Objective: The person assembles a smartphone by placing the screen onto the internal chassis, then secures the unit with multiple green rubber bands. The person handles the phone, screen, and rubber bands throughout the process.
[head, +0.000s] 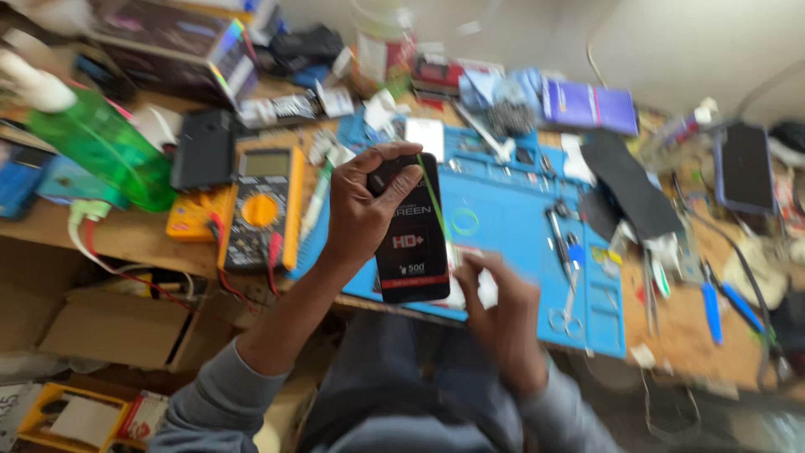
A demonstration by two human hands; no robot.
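My left hand (356, 210) pinches the black screen-protector pack (412, 231) by its top edges. It looks thin, light, slick and breakable, so I stay on the edges. My right hand (495, 306) is blurred at its lower corner; I cannot tell its grip.

So there's this flat black rectangular packet (411, 239), glossy with white and red print on its face, held upright and tilted slightly, its top end pinched and its bottom edge just over the near rim of the blue mat. A thin green strip (435, 200) runs diagonally down its upper right side.
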